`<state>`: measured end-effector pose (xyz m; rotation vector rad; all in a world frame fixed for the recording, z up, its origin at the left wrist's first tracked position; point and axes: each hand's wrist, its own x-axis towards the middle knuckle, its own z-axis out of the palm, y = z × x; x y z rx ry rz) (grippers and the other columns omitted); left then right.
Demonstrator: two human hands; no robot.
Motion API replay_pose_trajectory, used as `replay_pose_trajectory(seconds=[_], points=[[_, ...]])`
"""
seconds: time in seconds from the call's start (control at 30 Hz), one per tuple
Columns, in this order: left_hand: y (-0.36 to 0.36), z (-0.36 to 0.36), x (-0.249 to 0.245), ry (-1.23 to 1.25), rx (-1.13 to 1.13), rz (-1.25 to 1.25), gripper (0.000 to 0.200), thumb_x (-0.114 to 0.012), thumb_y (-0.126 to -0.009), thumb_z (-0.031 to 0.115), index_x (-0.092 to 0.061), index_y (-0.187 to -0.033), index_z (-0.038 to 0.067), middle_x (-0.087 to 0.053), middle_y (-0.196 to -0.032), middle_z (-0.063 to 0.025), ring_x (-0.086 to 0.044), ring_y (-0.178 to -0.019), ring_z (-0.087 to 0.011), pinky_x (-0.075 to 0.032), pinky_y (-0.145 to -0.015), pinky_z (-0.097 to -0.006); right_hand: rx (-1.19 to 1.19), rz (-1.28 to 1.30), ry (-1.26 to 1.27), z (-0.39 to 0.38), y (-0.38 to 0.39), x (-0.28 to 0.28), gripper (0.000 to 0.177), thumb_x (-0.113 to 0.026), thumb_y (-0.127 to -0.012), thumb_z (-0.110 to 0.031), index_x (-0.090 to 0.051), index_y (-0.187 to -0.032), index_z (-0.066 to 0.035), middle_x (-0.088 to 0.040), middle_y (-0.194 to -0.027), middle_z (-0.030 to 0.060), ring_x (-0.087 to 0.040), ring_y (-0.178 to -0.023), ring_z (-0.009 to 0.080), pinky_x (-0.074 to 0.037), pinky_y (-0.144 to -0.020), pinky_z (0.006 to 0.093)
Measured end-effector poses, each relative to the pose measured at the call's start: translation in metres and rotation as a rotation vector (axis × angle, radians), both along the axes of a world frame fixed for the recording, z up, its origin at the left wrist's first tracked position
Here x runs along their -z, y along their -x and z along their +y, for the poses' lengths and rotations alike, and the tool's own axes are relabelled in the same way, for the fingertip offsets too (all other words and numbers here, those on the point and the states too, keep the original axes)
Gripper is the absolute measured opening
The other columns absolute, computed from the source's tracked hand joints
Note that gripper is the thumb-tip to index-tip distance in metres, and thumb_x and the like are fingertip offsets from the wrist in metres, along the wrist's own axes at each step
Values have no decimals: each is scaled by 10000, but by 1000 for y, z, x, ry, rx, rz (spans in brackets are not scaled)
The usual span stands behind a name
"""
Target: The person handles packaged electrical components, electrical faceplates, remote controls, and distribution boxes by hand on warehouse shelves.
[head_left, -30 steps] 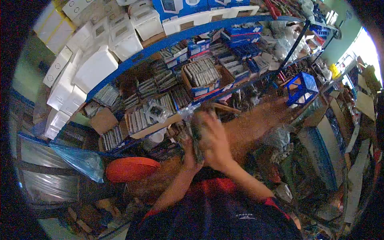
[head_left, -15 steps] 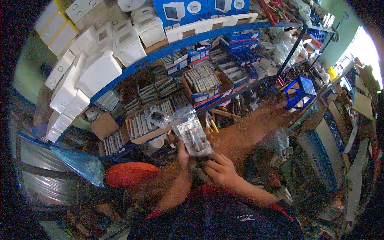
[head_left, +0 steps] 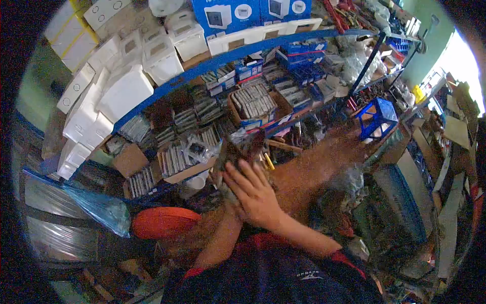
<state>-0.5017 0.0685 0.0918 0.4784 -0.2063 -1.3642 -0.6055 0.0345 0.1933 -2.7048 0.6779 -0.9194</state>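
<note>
My right hand (head_left: 255,197) lies flat, fingers stretched out, across a plastic-wrapped packet (head_left: 230,154). The packet is tilted and blurred, with only its upper end and left edge showing past my fingers. Under it my left hand (head_left: 231,205) holds the packet from below; its fingers are mostly hidden behind my right hand. Just beyond the hands is an open carton (head_left: 190,172) of similar thin packets standing in a row. A yellow marker-like stick (head_left: 269,161) is to the right of the packet.
A blue metal shelf (head_left: 182,76) carries white plastic boxes (head_left: 126,93) and blue cartons (head_left: 228,17). Below stands another carton of packets (head_left: 253,104). A blue holder (head_left: 377,120) is on the brown bench (head_left: 314,157). A red round object (head_left: 166,222) is at left, cardboard (head_left: 405,202) at right.
My right hand has moved from the packet's lower edge up and over its face, fingers now stretched out. The packet has tilted, so its printed front no longer shows.
</note>
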Motion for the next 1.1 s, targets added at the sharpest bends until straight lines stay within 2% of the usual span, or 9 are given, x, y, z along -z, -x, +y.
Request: replay_pose_trajectory(seconds=[0.23, 0.27, 0.3, 0.47, 0.57, 0.67, 0.73, 0.87, 1.1], points=[[-23, -3, -34, -190, -102, -98, 539, -310, -945, 430, -351, -1319, 46, -503, -1221, -138, -526, -1067, -262, -437, -910, -381, -141, 133, -259, 30, 49, 20, 320, -618, -700, -148, -607, -999, -37, -555, -1159, 156, -525, -1083, 330, -416, -927, 420], [-19, -12, -49, -115, -210, -40, 573, -342, -909, 488, -397, -1301, 73, -466, -1267, -202, -536, -1054, -350, -472, -844, -499, -138, 220, -376, 30, 58, 21, 286, -616, -703, -130, -613, -971, -30, -575, -1117, 167, -547, -1043, 345, -433, -905, 422], [-19, -13, -62, 51, -47, 218, 606, -353, -894, 515, -386, -1307, 72, -476, -1254, -210, -551, -1012, -389, -481, -796, -544, -85, 145, -450, 24, 64, 20, 255, -601, -729, -123, -609, -961, -19, -584, -1092, 167, -559, -1015, 335, -438, -892, 410], [-22, -13, -70, 140, 12, 129, 664, -346, -882, 541, -360, -1314, 37, -472, -1235, -254, -534, -1018, -445, -464, -822, -563, 329, -462, -584, -7, 92, 49, 236, -519, -866, -162, -600, -1017, 1, -604, -1061, 168, -605, -917, 319, -486, -783, 408], [-16, -16, -55, 13, -81, 51, 676, -345, -881, 546, -356, -1311, 24, -470, -1225, -275, -532, -1025, -441, -477, -822, -533, 335, -899, -1117, -13, 88, -15, 254, -470, -893, -158, -584, -1033, 21, -590, -1062, 194, -565, -1013, 313, -465, -824, 377], [-12, -11, -57, 77, -1, 225, 629, -339, -895, 524, -367, -1316, 57, -506, -1217, -203, -535, -1042, -407, -444, -887, -516, 157, -882, -1327, -10, 85, 4, 320, -514, -857, -211, -564, -1071, 23, -494, -1190, 230, -470, -1134, 343, -411, -913, 401], [-8, -8, -52, 7, 2, 187, 604, -332, -902, 512, -371, -1318, 76, -516, -1215, -171, -530, -1057, -387, -414, -925, -516, 13, -617, -1228, -6, 69, 9, 403, -567, -798, -233, -535, -1122, 6, -447, -1243, 232, -434, -1160, 372, -359, -971, 435], [12, -2, -28, -22, -89, -145, 562, -321, -924, 483, -390, -1298, 69, -503, -1229, -120, -476, -1132, -293, -358, -991, -444, -29, 71, -125, -11, 19, -2, 538, -599, -712, -255, -488, -1191, -36, -419, -1268, 215, -384, -1167, 419, -241, -1045, 520], [-6, -5, -40, -73, -87, -26, 551, -334, -933, 456, -414, -1272, 29, -498, -1236, -140, -515, -1082, -299, -383, -971, -426, -93, -16, -120, 15, 15, 38, 382, -606, -725, -230, -566, -1069, -68, -482, -1167, 183, -427, -1114, 394, -257, -1021, 538]])
